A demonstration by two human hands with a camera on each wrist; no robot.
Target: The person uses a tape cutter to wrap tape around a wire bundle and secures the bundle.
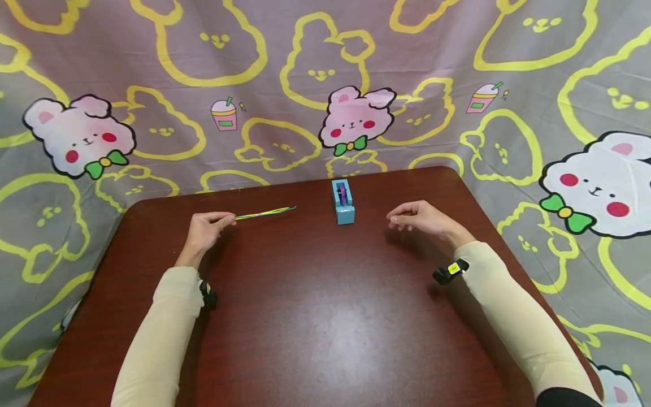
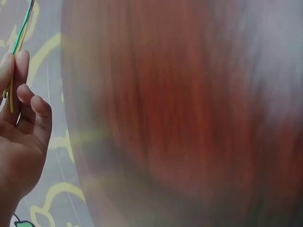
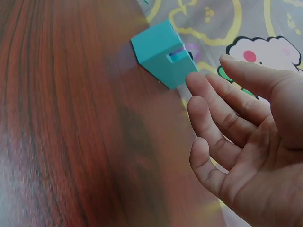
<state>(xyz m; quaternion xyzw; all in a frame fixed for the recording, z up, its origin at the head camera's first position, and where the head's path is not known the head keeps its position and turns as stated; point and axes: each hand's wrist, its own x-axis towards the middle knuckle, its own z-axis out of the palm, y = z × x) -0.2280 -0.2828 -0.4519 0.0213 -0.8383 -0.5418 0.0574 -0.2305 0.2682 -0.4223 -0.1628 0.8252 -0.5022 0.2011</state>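
My left hand [image 1: 207, 229] pinches one end of a bundle of thin coloured wires [image 1: 267, 213] between thumb and fingertips. Yellow and green strands [image 2: 22, 32] show in the left wrist view, with short ends poking out below the thumb; the other fingers curl loosely. The bundle points right, toward a blue tape dispenser [image 1: 346, 215] that stands on the table with a purple roll [image 1: 343, 195] in it. To the right of the dispenser, my right hand [image 1: 421, 218] hovers over the table, fingers loosely bent and holding nothing. Its palm side [image 3: 251, 146] faces the right wrist camera.
Under both hands lies a dark red-brown wooden table [image 1: 295, 294] with rounded far corners. A grey curtain [image 1: 285, 68] printed with yellow outlines and white bunnies hangs close behind and along the sides. A wrist camera [image 1: 451, 272] sits below the right sleeve.
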